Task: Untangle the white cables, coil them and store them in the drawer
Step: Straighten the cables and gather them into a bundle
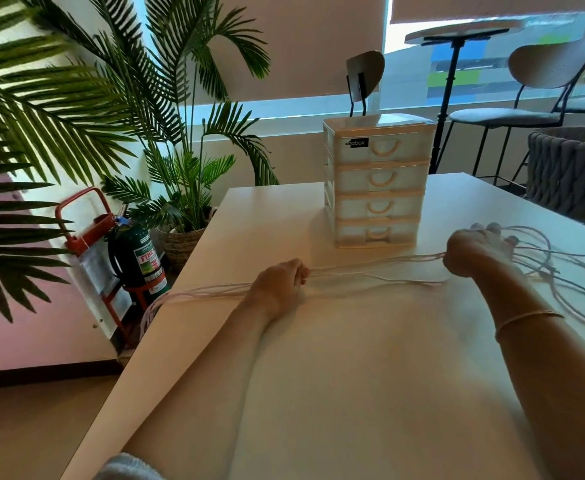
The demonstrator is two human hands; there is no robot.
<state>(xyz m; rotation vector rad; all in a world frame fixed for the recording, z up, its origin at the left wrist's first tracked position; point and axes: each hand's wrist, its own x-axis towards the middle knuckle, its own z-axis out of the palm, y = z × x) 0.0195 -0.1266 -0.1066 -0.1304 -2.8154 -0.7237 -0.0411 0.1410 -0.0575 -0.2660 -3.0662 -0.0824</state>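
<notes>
Several thin white cables [377, 264] stretch across the white table [353, 393] between my two hands. My left hand [279, 287] grips the strands near the table's left side; behind it the cables trail over the left edge and hang down. My right hand [471, 251] grips the same strands, with loose loops [540, 268] spilling to its right. A white plastic drawer unit [376, 181] with several shut drawers stands at the back of the table, just beyond the cables.
Left of the table stand a fire extinguisher [135, 254] in a red stand and potted palms [183, 188]. A woven grey chair [571, 174] sits at the back right, with bar stools [513, 112] and a high table behind.
</notes>
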